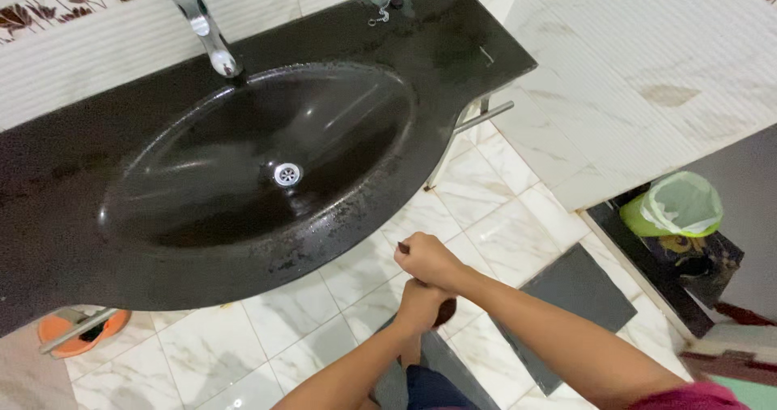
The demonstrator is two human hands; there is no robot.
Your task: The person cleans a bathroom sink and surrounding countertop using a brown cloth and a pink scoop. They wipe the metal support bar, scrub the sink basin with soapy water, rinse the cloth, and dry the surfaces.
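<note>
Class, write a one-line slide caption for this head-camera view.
Two hands, right hand over left hand, clasp a dark object below a wet black oval sink with a chrome tap.

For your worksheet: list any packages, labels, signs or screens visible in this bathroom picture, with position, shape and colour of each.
None of these shows in the picture.
Nearest to a package: a lime-green round plastic bin with a pale translucent bag liner, on the floor at the right, beside the white tiled wall.
</note>
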